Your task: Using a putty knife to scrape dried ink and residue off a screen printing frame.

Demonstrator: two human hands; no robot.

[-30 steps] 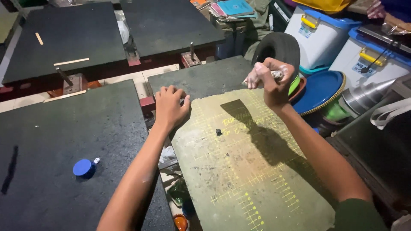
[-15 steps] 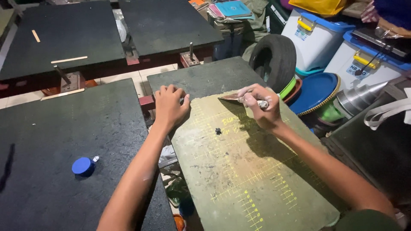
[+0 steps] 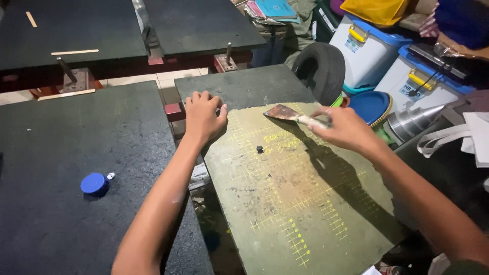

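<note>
The right hand [image 3: 346,130] is closed around the handle of a scraper [image 3: 291,115], its stained blade pointing away to that hand's left and lying low over the far edge of the greenish board [image 3: 305,203]. The left hand [image 3: 202,116] rests flat, fingers spread and holding nothing, on the board's far left corner.

To scrape well, it seems best to keep the blade at a shallow angle, press evenly, and let the left hand pin the board so it does not slide. A small dark speck [image 3: 259,149] lies on the board between the two hands, nearer the left.

Further left of the left hand, one blue cap [image 3: 94,183] sits on a dark table [image 3: 51,214]. Beyond the hands stand two more dark tables [image 3: 76,30], with two pale sticks [image 3: 74,52] on one. Beyond the right hand are one tyre [image 3: 321,69], one blue plate [image 3: 369,106] and two white boxes [image 3: 364,51] with blue lids.
</note>
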